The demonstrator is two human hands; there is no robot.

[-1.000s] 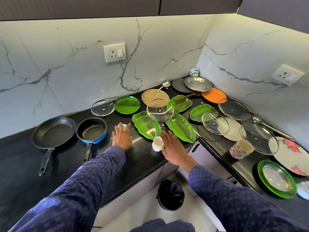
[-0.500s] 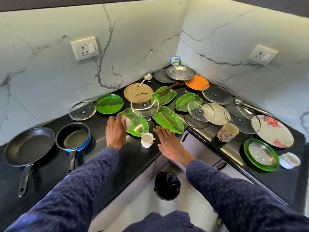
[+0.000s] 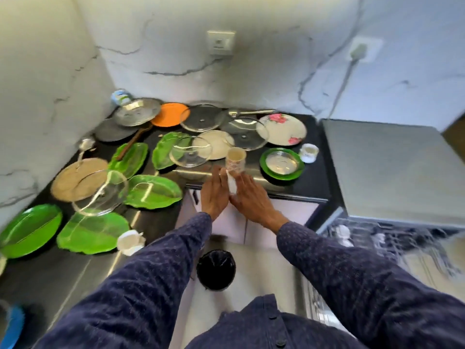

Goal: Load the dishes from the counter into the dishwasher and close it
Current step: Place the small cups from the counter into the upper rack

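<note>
My left hand (image 3: 215, 195) is shut on a small white cup (image 3: 232, 185), held over the counter's front edge. My right hand (image 3: 251, 200) lies against the cup's other side with fingers stretched out. Just beyond the hands a patterned mug (image 3: 236, 159) stands upright on the black counter (image 3: 314, 177). A second small white cup (image 3: 130, 241) stands at the counter edge on the left. The dishwasher (image 3: 390, 167) is at the right, its rack (image 3: 377, 240) pulled out and blurred.
Green leaf-shaped plates (image 3: 153, 191), glass lids (image 3: 191, 154), a floral plate (image 3: 283, 129), an orange plate (image 3: 168, 114) and a green plate holding a steel dish (image 3: 281, 163) crowd the counter. Another white cup (image 3: 309, 152) stands near the dishwasher. A black bin (image 3: 216, 269) is on the floor below.
The view has swung right toward the dishwasher. My left hand lifted a small white cup off the counter and carried it right; my right hand left the other cup and joined it.
</note>
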